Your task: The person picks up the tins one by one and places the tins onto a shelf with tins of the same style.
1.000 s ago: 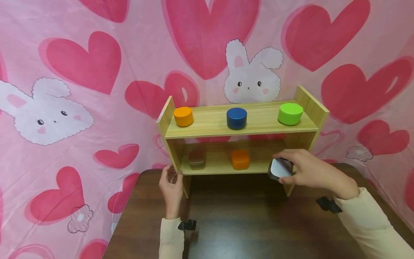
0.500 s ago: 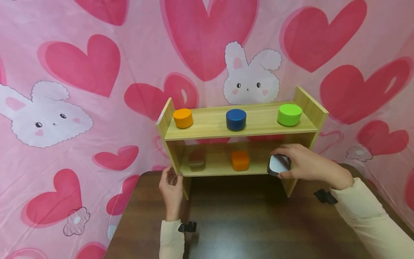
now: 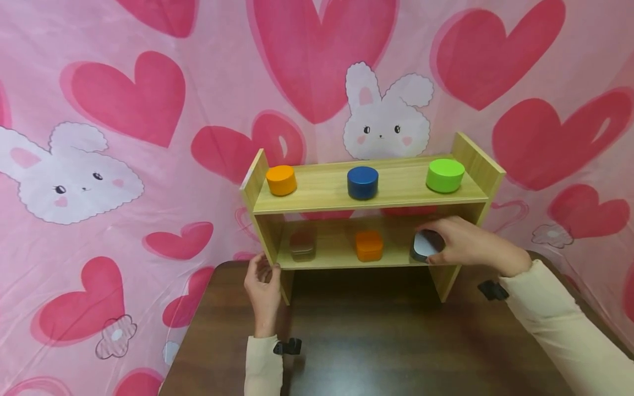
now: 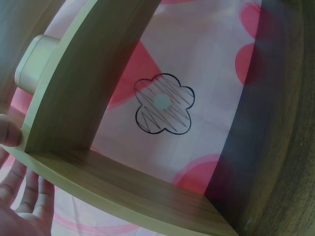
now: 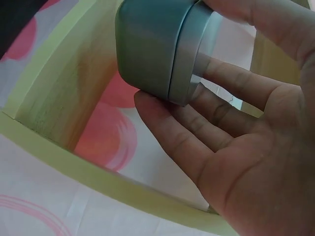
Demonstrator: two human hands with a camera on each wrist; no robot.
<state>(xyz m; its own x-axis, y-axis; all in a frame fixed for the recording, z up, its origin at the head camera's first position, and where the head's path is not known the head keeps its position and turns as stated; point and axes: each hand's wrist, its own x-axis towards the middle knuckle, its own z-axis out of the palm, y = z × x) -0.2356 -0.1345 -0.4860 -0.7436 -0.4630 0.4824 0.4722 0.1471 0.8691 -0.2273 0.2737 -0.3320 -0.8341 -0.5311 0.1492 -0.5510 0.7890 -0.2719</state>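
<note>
A two-tier wooden shelf (image 3: 317, 193) stands on the table. My right hand (image 3: 460, 245) holds a dark, rounded-square tin (image 3: 420, 250) with a pale top by its sides, at the right end of the lower tier. In the right wrist view the tin (image 5: 147, 49) looks metallic, with thumb and fingers around it; whether it touches the board is unclear. My left hand (image 3: 262, 283) grips the shelf's left side panel (image 4: 123, 189), thumb at the front edge and fingers outside. An orange square tin (image 3: 369, 246) and a brownish-grey tin (image 3: 302, 246) sit on the lower tier.
Along the upper tier stand an orange round tin (image 3: 281, 180), a blue round tin (image 3: 362, 183) and a green round tin (image 3: 444, 176). A pink cloth (image 3: 218, 82) with hearts and rabbits hangs behind the dark wooden table (image 3: 366, 335).
My right hand has moved inward with the dark tin, from in front of the shelf onto or just over the lower tier's right end. The left hand stays at the side panel.
</note>
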